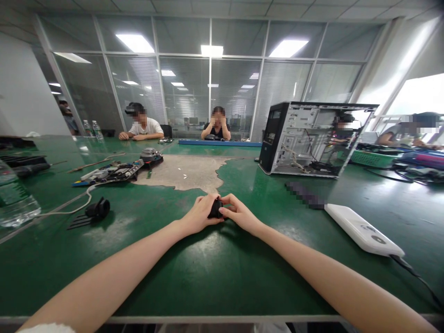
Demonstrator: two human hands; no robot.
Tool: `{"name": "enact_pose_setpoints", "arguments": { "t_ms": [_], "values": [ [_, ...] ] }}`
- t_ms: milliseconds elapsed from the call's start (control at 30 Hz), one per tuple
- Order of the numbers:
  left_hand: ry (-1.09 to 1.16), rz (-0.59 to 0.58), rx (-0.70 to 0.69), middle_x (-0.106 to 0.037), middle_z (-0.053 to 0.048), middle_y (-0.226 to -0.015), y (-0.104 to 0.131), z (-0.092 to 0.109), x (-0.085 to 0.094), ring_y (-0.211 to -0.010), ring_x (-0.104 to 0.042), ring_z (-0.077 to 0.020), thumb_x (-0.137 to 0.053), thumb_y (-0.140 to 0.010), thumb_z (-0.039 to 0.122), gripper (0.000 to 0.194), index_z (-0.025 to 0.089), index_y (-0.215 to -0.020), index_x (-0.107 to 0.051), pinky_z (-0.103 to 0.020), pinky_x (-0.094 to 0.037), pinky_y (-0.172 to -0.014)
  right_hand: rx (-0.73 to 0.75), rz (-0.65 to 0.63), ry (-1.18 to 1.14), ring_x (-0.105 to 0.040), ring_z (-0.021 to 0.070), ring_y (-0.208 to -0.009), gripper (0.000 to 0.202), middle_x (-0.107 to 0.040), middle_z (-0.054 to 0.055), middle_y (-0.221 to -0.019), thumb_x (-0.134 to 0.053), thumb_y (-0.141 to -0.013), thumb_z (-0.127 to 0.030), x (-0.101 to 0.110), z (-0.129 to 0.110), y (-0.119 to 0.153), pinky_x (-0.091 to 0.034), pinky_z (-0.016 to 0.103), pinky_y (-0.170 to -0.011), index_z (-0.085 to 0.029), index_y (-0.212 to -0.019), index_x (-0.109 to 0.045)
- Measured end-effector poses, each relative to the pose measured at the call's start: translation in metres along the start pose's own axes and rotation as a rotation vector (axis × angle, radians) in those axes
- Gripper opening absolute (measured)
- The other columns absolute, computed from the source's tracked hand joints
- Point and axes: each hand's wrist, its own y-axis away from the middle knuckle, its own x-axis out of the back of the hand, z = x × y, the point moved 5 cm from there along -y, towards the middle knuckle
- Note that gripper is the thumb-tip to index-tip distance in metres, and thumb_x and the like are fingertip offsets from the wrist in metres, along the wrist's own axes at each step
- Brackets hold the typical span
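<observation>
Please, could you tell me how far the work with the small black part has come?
Already done: the left hand and the right hand have hold of the small black part. In hand: that part, partly hidden by fingers. Probably left: releasing it, as both hands hold it; further steps cannot be told.

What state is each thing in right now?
Black part: held in both hands
Left hand: gripping it
Right hand: fingers pinching it
Computer case: upright, side open
White device: flat, cable attached
Water bottle: upright
Green basket: loaded
Circuit board: uncovered
Tabletop: green surface, pale patch exposed
</observation>
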Motion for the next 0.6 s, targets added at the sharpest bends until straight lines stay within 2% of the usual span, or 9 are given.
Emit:
{"name": "enact_pose_setpoints", "arguments": {
  "t_ms": [133,267,400,500,600],
  "values": [
    [-0.002,-0.001,-0.002,-0.046,-0.007,-0.11,0.0,0.0,0.0,-0.103,-0.044,-0.0222,-0.058,-0.07,0.04,0.057,0.022,-0.115,-0.029,-0.038,-0.029,-0.088,0.065,-0.019,-0.011,-0.055,0.012,-0.082,0.025,-0.05,0.0,-0.093,-0.06,-0.069,-0.029,-0.001,-0.005,0.003,-0.045,0.026,-0.071,-0.021,-0.088,-0.045],
    [-0.001,0.001,0.001,-0.046,-0.007,-0.11,0.0,-0.001,0.0,-0.103,-0.044,-0.0222,-0.059,-0.069,0.041,0.059,0.022,-0.115,-0.028,-0.037,-0.029,-0.088,0.014,0.02,-0.015,-0.055,0.0099,-0.07,0.021,-0.051,0.0,-0.09,-0.055,-0.073,-0.031,-0.001,-0.001,0.002,-0.046,0.025,-0.063,-0.021,-0.088,-0.045],
    [-0.003,0.002,-0.005,-0.045,-0.007,-0.112,0.0,-0.002,-0.002,-0.104,-0.043,-0.0219,-0.059,-0.069,0.041,0.06,0.021,-0.116,-0.027,-0.036,-0.029,-0.088,-0.01,0.049,0.007,-0.055,0.0109,-0.073,0.027,-0.05,0.002,-0.095,-0.057,-0.071,-0.032,0.001,0.004,-0.002,-0.046,0.025,-0.063,-0.02,-0.092,-0.045],
    [-0.008,0.002,-0.003,-0.045,-0.007,-0.112,0.0,-0.003,-0.003,-0.104,-0.043,-0.0219,-0.059,-0.069,0.042,0.059,0.022,-0.115,-0.028,-0.037,-0.029,-0.088,-0.019,0.013,-0.005,-0.055,0.011,-0.074,0.027,-0.051,0.002,-0.094,-0.057,-0.071,-0.032,0.001,0.006,-0.002,-0.046,0.026,-0.064,-0.019,-0.092,-0.045],
    [-0.001,0.0,0.002,-0.045,-0.006,-0.111,0.0,-0.003,-0.002,-0.104,-0.043,-0.022,-0.059,-0.069,0.041,0.058,0.022,-0.115,-0.029,-0.037,-0.029,-0.088,0.032,-0.015,-0.035,-0.055,0.0118,-0.079,0.026,-0.051,0.0,-0.091,-0.061,-0.069,-0.029,0.0,0.003,-0.001,-0.045,0.026,-0.068,-0.02,-0.087,-0.044]
  ]
}}
